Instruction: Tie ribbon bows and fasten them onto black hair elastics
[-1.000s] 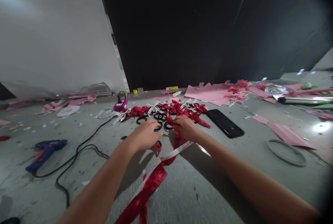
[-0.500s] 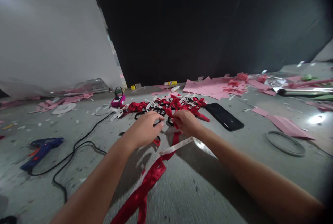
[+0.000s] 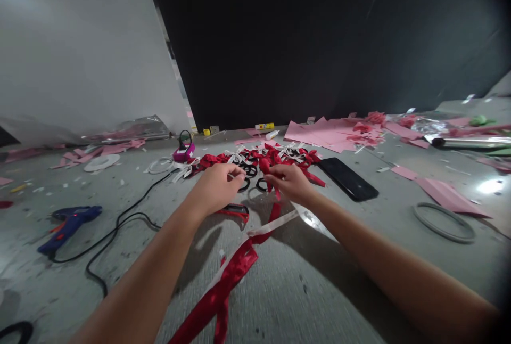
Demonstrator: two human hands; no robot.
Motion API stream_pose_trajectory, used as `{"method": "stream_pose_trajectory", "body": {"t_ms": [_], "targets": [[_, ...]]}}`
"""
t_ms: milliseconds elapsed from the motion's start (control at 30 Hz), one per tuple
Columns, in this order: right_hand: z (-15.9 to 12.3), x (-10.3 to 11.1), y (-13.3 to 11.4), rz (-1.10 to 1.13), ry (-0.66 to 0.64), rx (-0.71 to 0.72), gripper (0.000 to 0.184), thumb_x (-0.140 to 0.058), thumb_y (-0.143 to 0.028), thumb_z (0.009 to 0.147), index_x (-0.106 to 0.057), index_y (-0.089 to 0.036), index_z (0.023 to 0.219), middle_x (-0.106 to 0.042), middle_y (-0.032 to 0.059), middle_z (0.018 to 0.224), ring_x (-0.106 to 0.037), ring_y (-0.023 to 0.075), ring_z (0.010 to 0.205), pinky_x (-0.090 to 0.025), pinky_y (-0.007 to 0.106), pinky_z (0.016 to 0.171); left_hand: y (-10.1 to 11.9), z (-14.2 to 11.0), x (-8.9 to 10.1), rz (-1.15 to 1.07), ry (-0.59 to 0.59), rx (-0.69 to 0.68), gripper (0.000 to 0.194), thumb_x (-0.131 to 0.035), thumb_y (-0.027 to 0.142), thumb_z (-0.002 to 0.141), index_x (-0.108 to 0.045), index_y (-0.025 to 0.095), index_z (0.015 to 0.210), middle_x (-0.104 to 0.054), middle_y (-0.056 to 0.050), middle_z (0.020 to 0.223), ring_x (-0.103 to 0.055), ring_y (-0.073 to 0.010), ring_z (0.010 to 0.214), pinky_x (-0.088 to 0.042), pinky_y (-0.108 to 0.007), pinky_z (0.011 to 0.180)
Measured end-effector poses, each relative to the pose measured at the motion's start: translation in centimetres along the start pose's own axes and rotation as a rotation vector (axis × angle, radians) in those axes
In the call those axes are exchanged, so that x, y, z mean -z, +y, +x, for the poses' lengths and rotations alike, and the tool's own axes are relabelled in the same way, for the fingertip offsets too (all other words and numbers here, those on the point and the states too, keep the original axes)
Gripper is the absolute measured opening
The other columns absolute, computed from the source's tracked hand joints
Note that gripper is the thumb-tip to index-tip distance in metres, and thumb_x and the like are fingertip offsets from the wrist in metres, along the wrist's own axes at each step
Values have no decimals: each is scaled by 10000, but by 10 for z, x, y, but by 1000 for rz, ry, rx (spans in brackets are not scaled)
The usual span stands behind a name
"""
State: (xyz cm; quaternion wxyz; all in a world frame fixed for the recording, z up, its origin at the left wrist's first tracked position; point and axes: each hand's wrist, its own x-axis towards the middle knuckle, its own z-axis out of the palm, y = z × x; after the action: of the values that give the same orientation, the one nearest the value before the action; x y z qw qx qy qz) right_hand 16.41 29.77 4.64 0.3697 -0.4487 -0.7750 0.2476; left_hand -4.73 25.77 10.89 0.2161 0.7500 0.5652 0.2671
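My right hand (image 3: 294, 184) pinches a red ribbon (image 3: 275, 210), whose length trails down onto the grey floor. Just left of it, my left hand (image 3: 217, 187) has thumb and fingertips pressed together; whatever may be between them is too small to make out. Black rings (image 3: 262, 184) show between and behind the hands. Beyond lies a heap of red and white ribbon bows (image 3: 211, 162). Under my left wrist rests a red and black cutter-like tool (image 3: 238, 210), partly covered. Nearer me, a long red ribbon (image 3: 223, 285) lies with a white ribbon (image 3: 275, 223).
A black phone (image 3: 347, 179) lies to the right, with a grey ring (image 3: 444, 222) and pink paper (image 3: 331, 135) farther out. On the left are a blue glue gun (image 3: 69, 227), its black cord (image 3: 120, 221) and a purple object (image 3: 184, 152). A black panel (image 3: 279, 40) stands behind.
My left fingers have closed from a looser curl into a pinch, and that hand has lifted slightly, showing more of the red and black tool. My right hand keeps its hold on the ribbon.
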Motion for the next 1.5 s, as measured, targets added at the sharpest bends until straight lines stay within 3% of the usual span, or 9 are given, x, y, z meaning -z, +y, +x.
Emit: {"method": "stream_pose_trajectory", "body": {"t_ms": [100, 300, 433, 633, 867, 1067, 1167, 1333, 1500], "targets": [[-2, 6, -19, 254, 22, -4, 313, -381, -407, 930, -567, -176, 831, -627, 65, 826, -600, 161, 735, -466, 297, 704, 0, 1, -1, -111, 97, -15, 338, -541, 399, 860, -675, 185, 1084, -706, -85, 1066, -638, -236, 939, -442, -340, 814], [-12, 10, -49, 1285, -107, -213, 129, -649, -297, 774, -610, -175, 792, -616, 37, 794, -616, 144, 735, -500, 266, 730, 11, -4, -1, -544, -102, -74, 336, -632, 448, 833, -698, 164, 999, -707, -68, 920, -605, -165, 779, -456, -290, 731], [-12, 10, -49, 1403, -89, -265, 105, -667, -252, 763, -633, -155, 785, -630, 40, 807, -595, 137, 703, -499, 271, 719, 15, -7, 3, -714, -98, -51, 274, -709, 400, 789, -696, 146, 888, -666, -45, 825, -567, -123, 710, -439, -244, 650], [-8, 24, -48, 946, -96, -135, 162, -646, -299, 814, -630, -150, 754, -611, 25, 741, -550, 126, 658, -428, 255, 631, 10, -6, 10, -1032, -177, 15, 238, -672, 390, 828, -653, 154, 805, -628, -26, 816, -570, -94, 637, -450, -227, 600], [-30, 37, -80, -184, -937, 80, 72, -715, -277, 755, -724, -211, 727, -665, -7, 660, -561, 126, 580, -370, 248, 545, 6, 1, 30, -1162, 155, 112, 195, -622, 315, 856, -662, 125, 831, -542, -7, 613, -436, -56, 466, -318, -164, 417], [-37, -32, -67, -389, -205, 139, 280, -523, -370, 937, -664, -156, 1049, -673, 116, 1050, -603, 216, 966, -428, 312, 803, 4, 1, 34, -1096, 193, 149, 139, -604, 233, 830, -670, 111, 843, -613, -35, 719, -446, -49, 422, -336, -183, 398], [-39, -58, -56, -468, -222, 235, 306, -532, -344, 936, -600, -201, 1198, -591, 112, 1271, -546, 258, 1116, -379, 376, 910, 5, -1, 27, -1010, 108, 130, 87, -625, 184, 809, -650, 102, 792, -597, -25, 708, -429, -32, 400, -302, -165, 380], [-45, -58, -58, -519, -268, 138, 197, -572, -327, 890, -621, -152, 814, -660, 108, 895, -586, 269, 904, -365, 391, 829, 10, -3, 21, -921, 21, 125, 122, -573, 213, 869, -603, 113, 806, -626, -46, 715, -409, -28, 362, -269, -167, 364], [-43, -51, -57, -375, -233, 18, 208, -678, -183, 742, -576, -171, 923, -641, 59, 895, -581, 215, 813, -374, 284, 655, 12, -4, 21, -912, 17, 91, 159, -583, 251, 877, -651, 108, 856, -620, -49, 762, -427, -25, 414, -292, -166, 394]]}}
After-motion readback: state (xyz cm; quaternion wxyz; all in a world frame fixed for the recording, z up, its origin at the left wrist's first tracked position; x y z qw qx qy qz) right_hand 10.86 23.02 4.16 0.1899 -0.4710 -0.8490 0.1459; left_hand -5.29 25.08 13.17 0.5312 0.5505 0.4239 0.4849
